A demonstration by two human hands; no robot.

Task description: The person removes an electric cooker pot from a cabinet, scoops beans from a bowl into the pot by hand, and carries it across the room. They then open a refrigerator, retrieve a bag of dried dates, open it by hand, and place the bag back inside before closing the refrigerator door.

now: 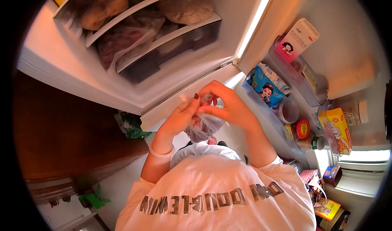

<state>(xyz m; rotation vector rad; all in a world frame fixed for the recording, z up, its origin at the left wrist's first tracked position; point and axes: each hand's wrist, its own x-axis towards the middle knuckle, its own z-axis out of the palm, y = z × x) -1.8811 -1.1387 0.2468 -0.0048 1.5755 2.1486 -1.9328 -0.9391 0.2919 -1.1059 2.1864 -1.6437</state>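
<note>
In the middle of the head view, a thin clear plastic bag (204, 129) with something dark inside hangs below my two hands. My left hand (183, 116) pinches the gathered top of the bag from the left side. From the right, my right hand (222, 102) has its fingers curled closed on the same gathered plastic, close to the left fingertips. The exact contents of the bag are too blurred to name. Both hands are in front of the open fridge.
Fridge shelves (163, 43) with bagged food stand open at the upper left. The open door at right holds a pink and white carton (297, 40), a blue packet (267, 86), jars and a yellow box (335, 131). A brown wooden surface (73, 124) lies left.
</note>
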